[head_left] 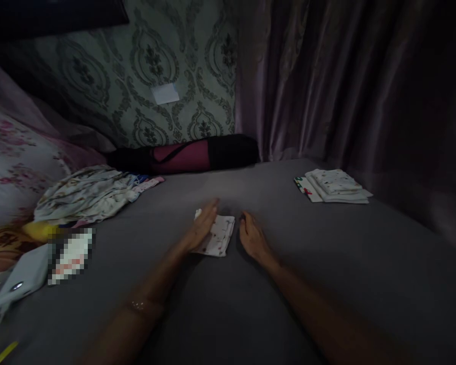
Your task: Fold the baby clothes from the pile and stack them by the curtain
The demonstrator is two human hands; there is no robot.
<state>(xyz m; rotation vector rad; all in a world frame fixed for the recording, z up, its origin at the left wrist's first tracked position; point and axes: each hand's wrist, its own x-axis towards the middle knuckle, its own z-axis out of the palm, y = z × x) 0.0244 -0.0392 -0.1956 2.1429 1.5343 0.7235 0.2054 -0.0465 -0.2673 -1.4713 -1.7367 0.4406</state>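
Observation:
A small folded cloth (222,235), white with a scattered print, lies on the grey sheet in front of me. My left hand (203,228) rests on the left part of this cloth, fingers stretched out and slightly blurred, covering some of it. Just right of the cloth, a narrow gap away, my right hand (254,238) is on its side over the sheet. Its fingers are loosely bent inward and nothing shows in them.
Folded cloths (336,185) are stacked at the right. Crumpled printed fabric (95,195) lies at the left, near a white device (25,276) with a cable. A black and pink long bag (186,156) lies along the patterned wall, beside a purple curtain (289,81).

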